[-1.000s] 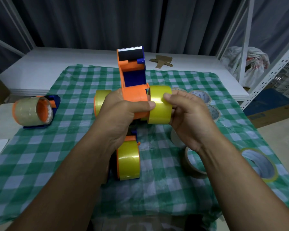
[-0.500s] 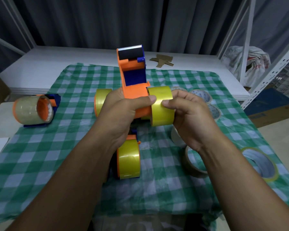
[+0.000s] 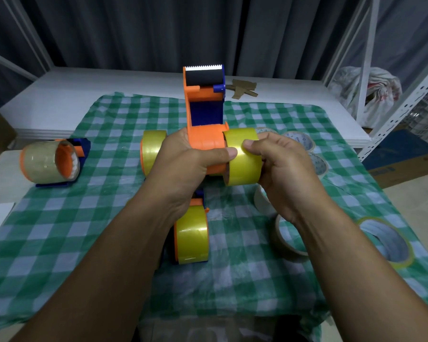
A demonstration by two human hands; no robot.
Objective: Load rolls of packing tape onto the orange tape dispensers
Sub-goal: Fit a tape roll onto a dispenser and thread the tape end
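My left hand (image 3: pixel 183 166) grips an orange tape dispenser (image 3: pixel 204 114) by its round hub, held upright above the checked cloth with its toothed blade at the top. My right hand (image 3: pixel 279 166) holds a yellow tape roll (image 3: pixel 242 156) against the right side of that hub, thumb on the roll's face. Another yellow roll (image 3: pixel 152 151) shows behind my left hand. A dispenser loaded with yellow tape (image 3: pixel 192 234) lies below my hands. At the far left lies a dispenser loaded with clear tape (image 3: pixel 48 161).
Loose tape rolls lie on the green checked cloth (image 3: pixel 84 230) at the right: two white-cored ones (image 3: pixel 304 143) behind my right hand, a brownish one (image 3: pixel 286 239), a yellow-edged one (image 3: pixel 386 241). Cardboard scraps (image 3: pixel 244 88) sit on the white table; metal shelving (image 3: pixel 405 95) stands right.
The yellow roll in my right hand has shifted slightly to the right along the hub, and both hands with the dispenser sit a little lower.
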